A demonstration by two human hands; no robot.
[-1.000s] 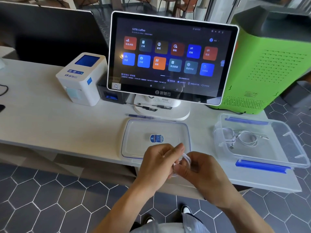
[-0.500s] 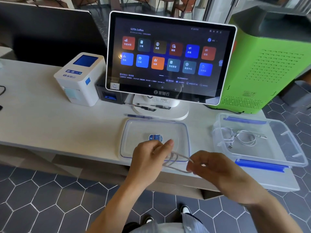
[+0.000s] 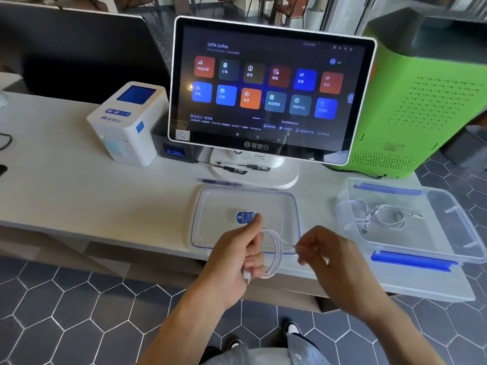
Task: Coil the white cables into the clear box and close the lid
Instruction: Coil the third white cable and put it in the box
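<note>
My left hand (image 3: 238,255) grips a coiled white cable (image 3: 275,252) in front of the table's near edge, its loops hanging to the right of my fingers. My right hand (image 3: 325,255) pinches the cable's free end beside the coil. The clear box (image 3: 445,234) with blue clasps stands at the right of the table, open, with another white cable (image 3: 379,216) lying loosely coiled inside. The clear lid (image 3: 210,206) lies flat on the table in the middle, just beyond my hands, a blue sticker at its centre.
A touchscreen terminal (image 3: 266,90) on a white stand rises behind the lid, with a pen (image 3: 220,182) before its base. A white label printer (image 3: 129,122) stands at the left, a green machine (image 3: 421,101) at the right. Hexagon floor tiles lie below the table edge.
The cable was stretched between my two hands half a second ago; now it is gathered into a tighter, upright coil in my left hand, and my right hand has come in close to it.
</note>
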